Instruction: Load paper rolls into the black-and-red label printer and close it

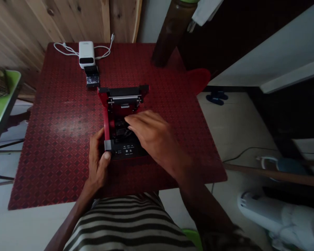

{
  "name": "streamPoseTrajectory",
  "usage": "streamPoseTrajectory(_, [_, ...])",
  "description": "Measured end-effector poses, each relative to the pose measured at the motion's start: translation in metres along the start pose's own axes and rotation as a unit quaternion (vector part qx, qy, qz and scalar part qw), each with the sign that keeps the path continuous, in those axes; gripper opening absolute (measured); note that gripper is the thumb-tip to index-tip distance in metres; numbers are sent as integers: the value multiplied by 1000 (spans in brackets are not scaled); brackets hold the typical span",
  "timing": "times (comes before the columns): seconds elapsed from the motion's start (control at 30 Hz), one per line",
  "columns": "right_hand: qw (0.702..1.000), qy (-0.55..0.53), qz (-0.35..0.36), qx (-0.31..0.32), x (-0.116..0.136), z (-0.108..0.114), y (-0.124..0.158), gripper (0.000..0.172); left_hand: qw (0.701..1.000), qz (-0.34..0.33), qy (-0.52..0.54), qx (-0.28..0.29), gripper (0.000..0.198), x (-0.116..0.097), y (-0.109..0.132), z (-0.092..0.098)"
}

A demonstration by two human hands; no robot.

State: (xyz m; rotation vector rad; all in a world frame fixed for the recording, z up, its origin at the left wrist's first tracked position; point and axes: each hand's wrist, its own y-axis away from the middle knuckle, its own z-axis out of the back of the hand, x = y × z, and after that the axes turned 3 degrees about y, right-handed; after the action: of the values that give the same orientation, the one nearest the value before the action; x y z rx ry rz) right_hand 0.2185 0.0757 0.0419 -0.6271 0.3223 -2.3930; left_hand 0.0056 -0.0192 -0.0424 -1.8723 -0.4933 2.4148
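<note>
while i bent over the surface (60, 139): the red-and-black unit (122, 91) sat near the middle of it, open on top, with its red side rail (106, 120) on my left and its black front panel (125, 151), with small buttons, facing me.
my left hand (96, 162): it was curled firmly round the near left corner, the thumb pressed against a grey corner block (107, 144), and it had hold of the unit.
my right hand (151, 134): it was held above the open middle, fingers (136, 120) stretched out together and slightly bent; their tips went into shadow, so i could not tell whether they had hold of anything.
inside the unit: a metal bar (124, 98) ran across the far end, above a dark recess too dim to read.
how i handled it: i judged that pinning the corner was the right way to keep the unit from sliding, leaving the other hand free to work slowly and lightly in the narrow opening.
further along the surface: a white box (86, 54) lay with a white cable (66, 49) looped beside it, and a small black block (92, 76) sat just in front of it.
beyond the far edge: a wooden plank wall (68, 17) rose behind the surface.
</note>
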Motion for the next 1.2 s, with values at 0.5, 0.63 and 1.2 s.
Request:
streamPoseTrajectory(0.5, [949,109,-25,295,22,-2,-62,34,1000,-16,-15,12,69,17,3,0])
streamPoseTrajectory(0.63, [951,150,-39,269,31,7,-59,32,1000,-19,-17,15,69,17,2,-1])
streamPoseTrajectory(1.2, [992,-83,-11,-94,-7,46,-12,19,1000,1,-16,20,70,6,-2,0])
